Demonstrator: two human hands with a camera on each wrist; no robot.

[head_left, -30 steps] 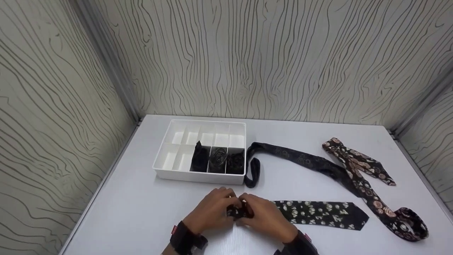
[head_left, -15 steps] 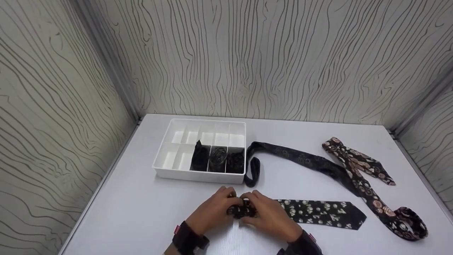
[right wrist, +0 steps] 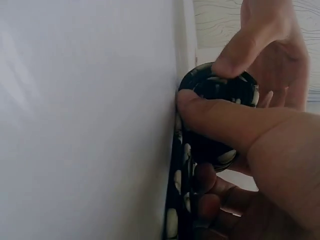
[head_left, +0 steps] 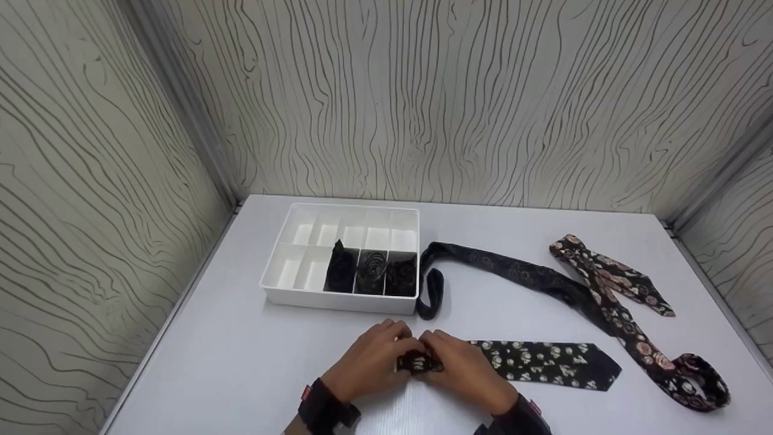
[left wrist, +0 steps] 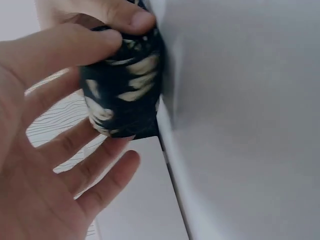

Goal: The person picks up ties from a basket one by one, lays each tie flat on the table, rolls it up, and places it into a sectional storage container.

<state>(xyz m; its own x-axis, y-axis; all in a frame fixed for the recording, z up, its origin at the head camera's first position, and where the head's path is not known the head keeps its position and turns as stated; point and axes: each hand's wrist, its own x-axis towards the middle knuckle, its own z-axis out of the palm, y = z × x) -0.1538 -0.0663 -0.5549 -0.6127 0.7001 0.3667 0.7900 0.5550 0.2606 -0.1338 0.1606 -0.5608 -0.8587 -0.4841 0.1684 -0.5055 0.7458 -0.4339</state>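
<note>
A black necktie with pale flowers (head_left: 543, 364) lies flat toward the right, its pointed end outermost. Its other end is wound into a roll (left wrist: 125, 90) between my two hands at the front of the table. My left hand (head_left: 374, 360) grips the roll from the left, thumb and fingers bent around its side. From the right, my right hand (head_left: 462, 370) pinches the same roll, its thumb across the coiled edge (right wrist: 217, 82) in the right wrist view. The flat strip runs out from under the right hand, which hides part of it.
Behind the hands stands a white divided box (head_left: 341, 302); several front compartments hold dark rolled ties (head_left: 371, 272). A dark tie (head_left: 513, 270) curves from the box toward the right. Across its end lies a brown floral tie (head_left: 640, 347), partly curled. Patterned panels (head_left: 386, 109) wall the table.
Both hands have shifted slightly right with the roll. The pointed end of the flowered necktie has drawn a little to the left.
</note>
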